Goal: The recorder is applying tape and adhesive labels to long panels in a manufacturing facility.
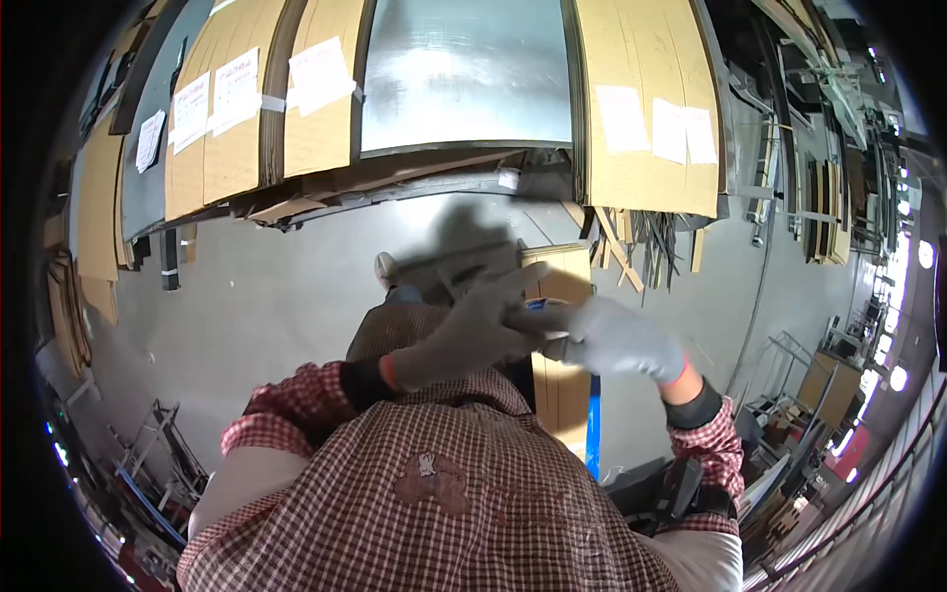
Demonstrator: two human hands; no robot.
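Both my hands wear grey gloves and meet in front of my checked apron. My left hand (472,333) has a finger stretched out up and to the right, apart from the others. Its other fingers reach toward my right hand (623,338), whose fingers curl inward where the two hands meet. Grey on grey, with some blur, hides whether a thing or a glove tip is between them. Below the hands stands a stack of brown cardboard (560,395) with a blue edge (594,429).
Ahead lies a wide stack of cardboard-wrapped bundles (646,99) with white paper sheets, and a shiny metal sheet (466,79) in the middle. Thin strips (631,242) stick out beneath it. Grey floor (266,286) spreads to the left; metal frames (789,365) stand at right.
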